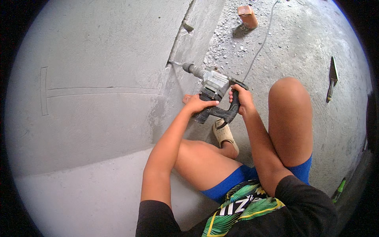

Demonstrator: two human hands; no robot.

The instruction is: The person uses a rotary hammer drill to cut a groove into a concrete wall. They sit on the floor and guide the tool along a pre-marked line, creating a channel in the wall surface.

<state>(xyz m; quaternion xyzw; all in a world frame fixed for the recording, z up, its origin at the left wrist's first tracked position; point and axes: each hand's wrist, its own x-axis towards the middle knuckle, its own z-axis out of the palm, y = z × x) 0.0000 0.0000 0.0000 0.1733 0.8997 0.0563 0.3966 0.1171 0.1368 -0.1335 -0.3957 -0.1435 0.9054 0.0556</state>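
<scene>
A grey and black demolition hammer (pixel 215 83) lies across both my hands, its chisel bit (pixel 175 62) pointing left. The bit's tip meets the wall at the lower end of a dark cut groove (pixel 181 33). My left hand (pixel 198 104) is closed round the black motor housing, thumb laid across it. My right hand (pixel 242 98) wraps the rear handle (pixel 233 107); whether a finger presses the trigger cannot be seen. Thin marked lines (pixel 102 91) run along the grey wall (pixel 98 47), left of the bit.
Broken rubble (pixel 227 47) litters the floor along the wall. A brick (pixel 247 17) stands beyond it, near a grey cable (pixel 260 47) running to the tool. A pointed trowel (pixel 332 79) lies at far right, and a green-handled item (pixel 339 190) at lower right. My shoe (pixel 225 134) is under the tool.
</scene>
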